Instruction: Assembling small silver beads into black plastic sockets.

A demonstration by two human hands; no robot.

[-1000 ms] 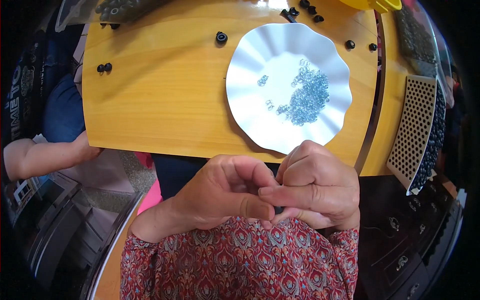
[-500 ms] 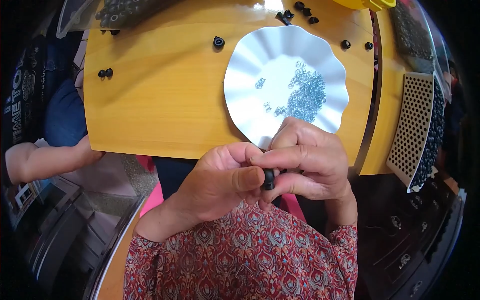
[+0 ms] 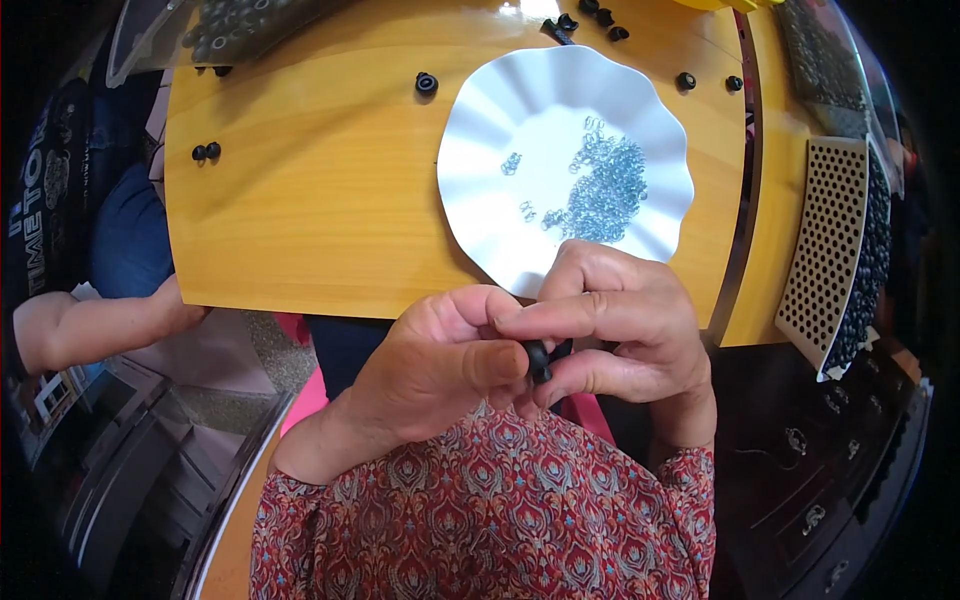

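Between my two hands is a small round black part (image 3: 540,360), pinched at the fingertips in front of my chest. My left hand (image 3: 440,350) has its thumb on the near left side of it. From the other side, my right hand (image 3: 630,330) grips it with thumb and forefinger, the other fingers curled. Much of the part is hidden by the fingers. Just beyond my right hand lies a white wavy-edged plate (image 3: 465,200), holding a pile of small clear or silvery rings (image 3: 610,195).
The yellow wooden table (image 3: 300,220) bears loose black parts (image 3: 427,83). At the right stands a perforated bin (image 3: 825,240) full of black pieces. A clear container of round pieces (image 3: 225,35) sits far left. Another person's arm (image 3: 110,325) rests by the table's left edge.
My fingers have shifted slightly around the black part, which has turned a little and shows more on its right side. The table and plate appear slightly shifted left in view.
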